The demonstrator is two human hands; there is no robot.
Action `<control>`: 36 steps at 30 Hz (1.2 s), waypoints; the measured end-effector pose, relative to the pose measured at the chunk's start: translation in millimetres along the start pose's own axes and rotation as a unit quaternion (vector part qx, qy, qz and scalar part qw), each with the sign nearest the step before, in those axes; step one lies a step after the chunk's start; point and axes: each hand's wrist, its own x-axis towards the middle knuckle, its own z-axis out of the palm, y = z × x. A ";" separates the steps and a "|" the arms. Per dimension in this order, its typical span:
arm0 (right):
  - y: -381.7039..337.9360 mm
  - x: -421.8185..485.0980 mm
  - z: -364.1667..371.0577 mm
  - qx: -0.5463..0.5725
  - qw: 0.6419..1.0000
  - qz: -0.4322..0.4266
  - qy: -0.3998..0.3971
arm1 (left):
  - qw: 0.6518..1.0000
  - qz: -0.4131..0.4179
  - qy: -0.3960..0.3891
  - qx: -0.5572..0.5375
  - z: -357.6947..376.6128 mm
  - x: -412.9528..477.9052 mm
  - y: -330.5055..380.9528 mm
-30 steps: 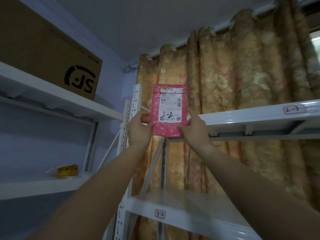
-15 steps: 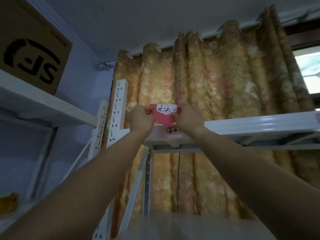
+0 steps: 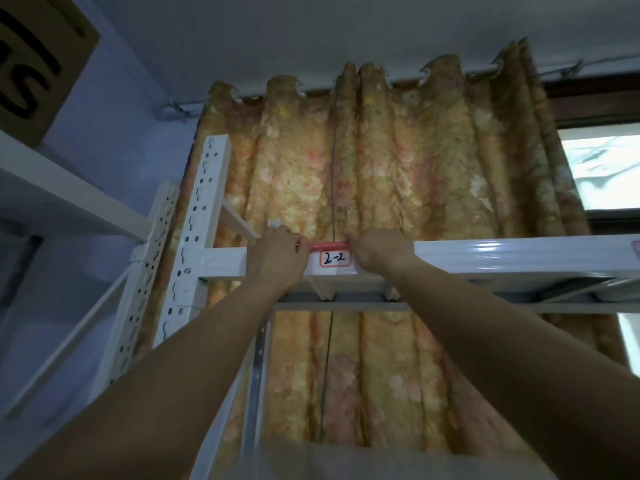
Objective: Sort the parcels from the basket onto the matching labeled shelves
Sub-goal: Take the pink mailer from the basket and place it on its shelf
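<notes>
Lying flat, parcel edge-on along shelf.

I am facing an orange floral curtain hanging at twelve o'clock. Daylight is glowing through a window at three o'clock.

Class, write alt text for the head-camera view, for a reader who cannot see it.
Seen from below, a left hand and a right hand hold the two ends of a flat pink parcel on a high white shelf, directly above its handwritten 2-2 label. A floral orange curtain hangs behind.
</notes>
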 end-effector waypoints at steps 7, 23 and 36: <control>-2.3 -1.0 2.4 -0.015 0.993 -0.050 0.101 | 0.999 -0.014 -0.027 0.021 8.0 10.5 4.5; -72.7 -59.7 -28.0 0.060 0.959 -0.276 0.025 | 0.966 -0.006 -0.112 0.233 -133.1 -48.0 -20.9; -65.9 -221.0 -55.3 0.252 0.880 -0.390 -0.099 | 0.890 -0.164 -0.199 0.376 -248.5 -218.1 60.9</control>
